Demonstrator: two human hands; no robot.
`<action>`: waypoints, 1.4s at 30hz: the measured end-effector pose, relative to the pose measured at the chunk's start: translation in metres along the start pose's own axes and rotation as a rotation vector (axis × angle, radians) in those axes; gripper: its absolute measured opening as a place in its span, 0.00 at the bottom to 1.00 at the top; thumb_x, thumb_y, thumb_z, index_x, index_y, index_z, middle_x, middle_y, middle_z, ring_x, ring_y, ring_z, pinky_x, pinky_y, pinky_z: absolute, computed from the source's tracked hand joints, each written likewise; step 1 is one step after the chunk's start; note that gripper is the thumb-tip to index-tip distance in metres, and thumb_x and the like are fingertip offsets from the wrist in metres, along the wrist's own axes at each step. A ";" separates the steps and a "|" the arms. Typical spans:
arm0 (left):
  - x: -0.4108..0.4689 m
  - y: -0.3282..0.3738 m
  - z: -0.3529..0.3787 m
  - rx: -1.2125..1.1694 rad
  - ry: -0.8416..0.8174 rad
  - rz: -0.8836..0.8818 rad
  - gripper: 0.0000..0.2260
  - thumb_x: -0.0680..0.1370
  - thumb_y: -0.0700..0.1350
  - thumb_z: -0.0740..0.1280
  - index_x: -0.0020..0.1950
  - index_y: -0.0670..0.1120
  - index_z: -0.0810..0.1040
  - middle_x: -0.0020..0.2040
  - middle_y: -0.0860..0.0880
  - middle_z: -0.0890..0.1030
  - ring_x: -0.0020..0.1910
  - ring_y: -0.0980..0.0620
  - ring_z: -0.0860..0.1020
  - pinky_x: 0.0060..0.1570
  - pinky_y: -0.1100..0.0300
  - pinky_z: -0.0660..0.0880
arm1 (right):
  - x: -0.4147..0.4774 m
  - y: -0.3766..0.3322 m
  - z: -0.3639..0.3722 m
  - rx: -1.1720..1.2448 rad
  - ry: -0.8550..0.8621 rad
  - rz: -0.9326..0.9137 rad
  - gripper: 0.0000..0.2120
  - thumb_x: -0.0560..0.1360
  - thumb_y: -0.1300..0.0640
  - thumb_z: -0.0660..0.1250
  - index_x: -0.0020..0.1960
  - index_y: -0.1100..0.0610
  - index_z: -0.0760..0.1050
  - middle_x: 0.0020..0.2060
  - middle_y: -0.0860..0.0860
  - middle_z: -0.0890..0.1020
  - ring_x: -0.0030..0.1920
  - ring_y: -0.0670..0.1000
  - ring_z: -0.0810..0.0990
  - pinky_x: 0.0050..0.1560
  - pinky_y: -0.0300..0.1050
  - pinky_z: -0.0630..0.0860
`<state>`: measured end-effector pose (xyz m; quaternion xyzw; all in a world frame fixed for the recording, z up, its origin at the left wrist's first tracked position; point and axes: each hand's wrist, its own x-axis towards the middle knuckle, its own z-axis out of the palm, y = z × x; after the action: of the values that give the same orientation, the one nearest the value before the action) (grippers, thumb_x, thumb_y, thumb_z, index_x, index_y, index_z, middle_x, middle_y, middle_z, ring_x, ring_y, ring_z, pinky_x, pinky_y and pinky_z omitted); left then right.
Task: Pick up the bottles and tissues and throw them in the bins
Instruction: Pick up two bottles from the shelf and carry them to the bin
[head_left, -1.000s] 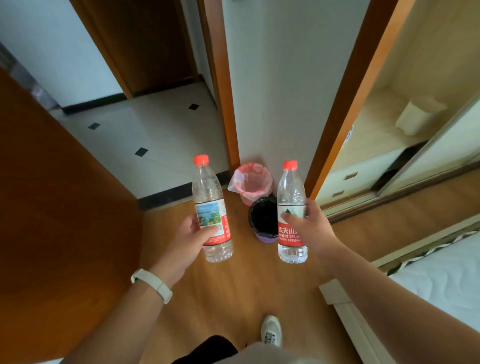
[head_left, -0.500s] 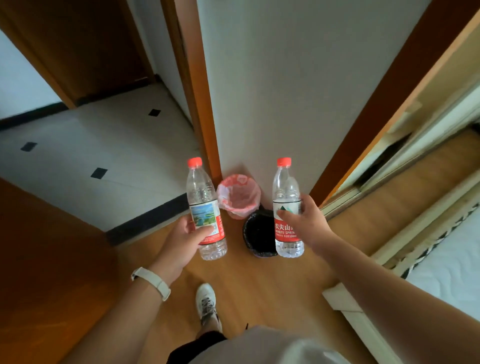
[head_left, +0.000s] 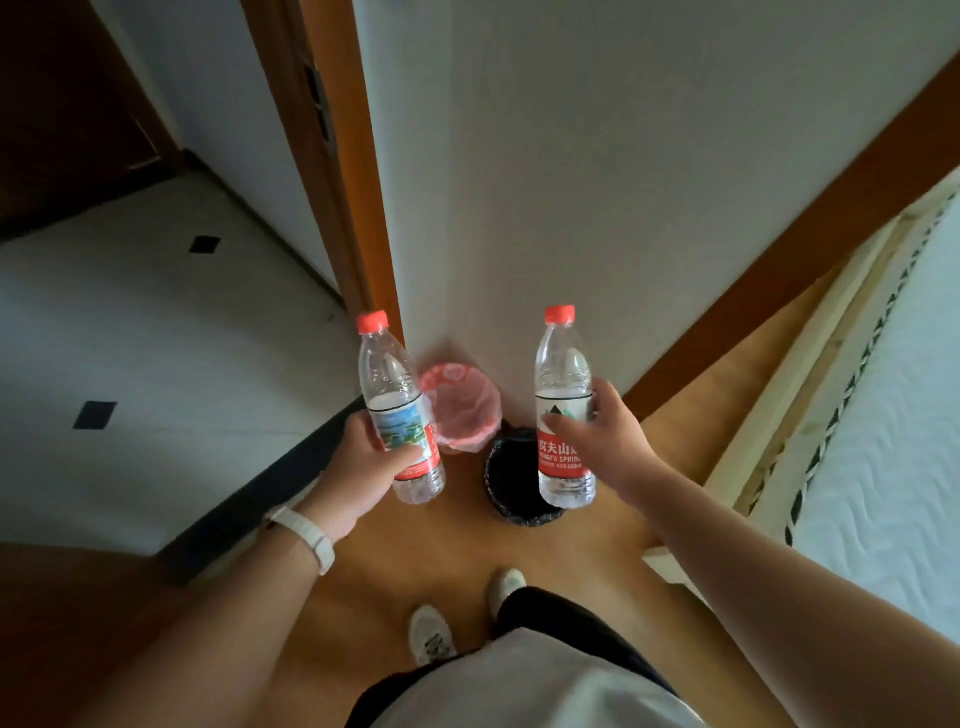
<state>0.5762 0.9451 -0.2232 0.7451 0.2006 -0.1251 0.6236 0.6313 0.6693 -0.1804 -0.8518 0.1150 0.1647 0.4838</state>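
Observation:
My left hand grips a clear plastic bottle with a red cap and a blue-green label, held upright. My right hand grips a second clear bottle with a red cap and a red label, also upright. On the wooden floor below them, against the wall, stand two bins: one lined with a pink bag behind the left bottle, and one lined with a black bag just left of and under the right bottle. No tissues are in view.
A white wall rises straight ahead with a wooden door frame to its left. White tiles with black diamonds lie beyond a dark threshold at left. A mattress on a light frame fills the right. My shoes stand below.
I have stepped closer to the bins, which now lie nearly under the bottles. Both hands keep their hold on the upright bottles, and both feet are now in view.

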 end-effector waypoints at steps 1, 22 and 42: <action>0.010 0.002 -0.002 0.005 -0.015 -0.013 0.25 0.67 0.41 0.76 0.61 0.47 0.71 0.54 0.47 0.82 0.54 0.50 0.82 0.53 0.51 0.79 | 0.005 -0.001 0.001 0.008 0.012 0.012 0.24 0.71 0.49 0.74 0.62 0.47 0.68 0.48 0.47 0.81 0.46 0.48 0.82 0.46 0.50 0.81; 0.213 0.031 -0.007 0.381 -0.054 -0.114 0.24 0.66 0.47 0.79 0.54 0.58 0.70 0.51 0.57 0.79 0.52 0.53 0.80 0.55 0.50 0.78 | 0.170 0.010 0.068 0.113 -0.012 0.213 0.26 0.68 0.50 0.76 0.59 0.51 0.65 0.48 0.46 0.78 0.46 0.43 0.78 0.38 0.39 0.74; 0.407 -0.032 0.016 0.504 -0.349 -0.133 0.31 0.69 0.48 0.79 0.69 0.51 0.71 0.59 0.53 0.81 0.56 0.52 0.80 0.54 0.57 0.75 | 0.301 0.034 0.164 0.014 0.131 0.371 0.35 0.65 0.48 0.78 0.66 0.51 0.65 0.53 0.47 0.78 0.51 0.50 0.79 0.48 0.48 0.78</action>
<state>0.9238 0.9918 -0.4322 0.8287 0.1015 -0.3376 0.4348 0.8679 0.7830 -0.4034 -0.8217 0.3025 0.1944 0.4423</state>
